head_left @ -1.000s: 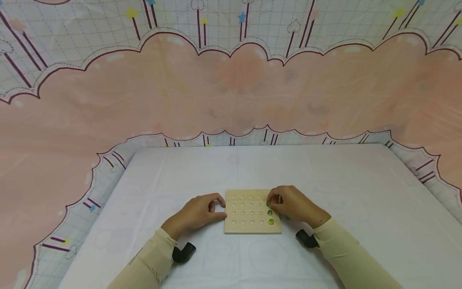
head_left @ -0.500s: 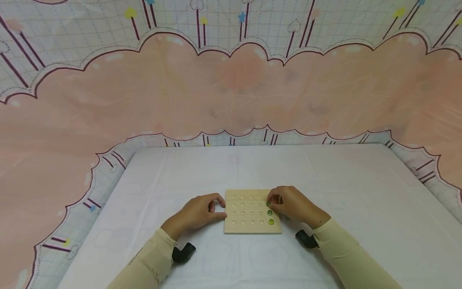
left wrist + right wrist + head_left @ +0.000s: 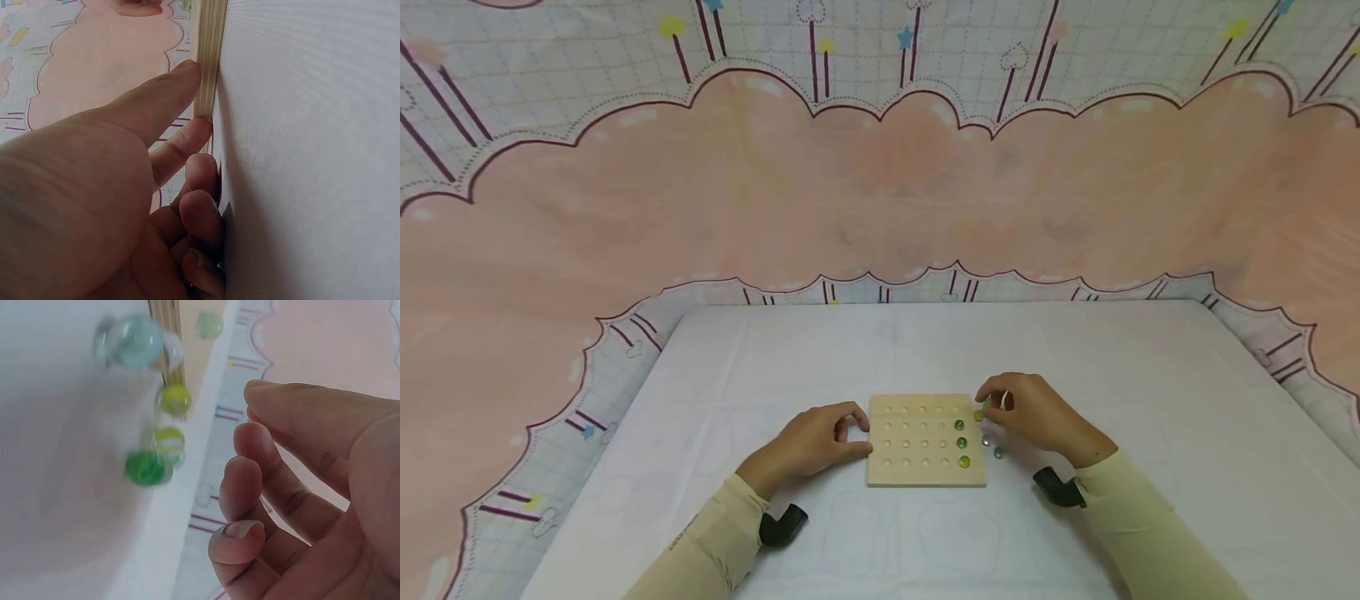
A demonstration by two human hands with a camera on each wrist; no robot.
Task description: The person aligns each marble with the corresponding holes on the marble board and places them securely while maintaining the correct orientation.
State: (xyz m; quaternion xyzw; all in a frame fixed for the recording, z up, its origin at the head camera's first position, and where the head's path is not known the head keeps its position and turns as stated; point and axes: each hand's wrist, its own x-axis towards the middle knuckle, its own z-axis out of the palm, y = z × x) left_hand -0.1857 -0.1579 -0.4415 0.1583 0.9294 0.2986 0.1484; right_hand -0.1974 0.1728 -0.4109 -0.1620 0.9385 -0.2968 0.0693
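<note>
A light wooden board (image 3: 915, 475) with rows of round dimples lies on the white-covered table. Along its right column sit a far green marble (image 3: 959, 425), a second green marble (image 3: 962, 442) and a yellow marble (image 3: 964, 462). My left hand (image 3: 820, 437) rests thumb and index fingertips against the board's left edge, which the left wrist view also shows. Just off the right edge, my right hand (image 3: 1037, 412) hovers over loose marbles, its fingers bent and a gap between thumb and fingertips. Nothing is held there. A green marble (image 3: 145, 467) and a yellow marble (image 3: 175, 399) lie nearby.
A grey marble (image 3: 998, 452) and a clear marble (image 3: 986, 440) lie right of the board. Black wrist cameras show below both hands. A patterned cloth (image 3: 880, 192) hangs behind the table (image 3: 775, 358).
My right hand has let go of the far green marble in its dimple and moved right, off the board, uncovering loose marbles. The left hand has stayed put.
</note>
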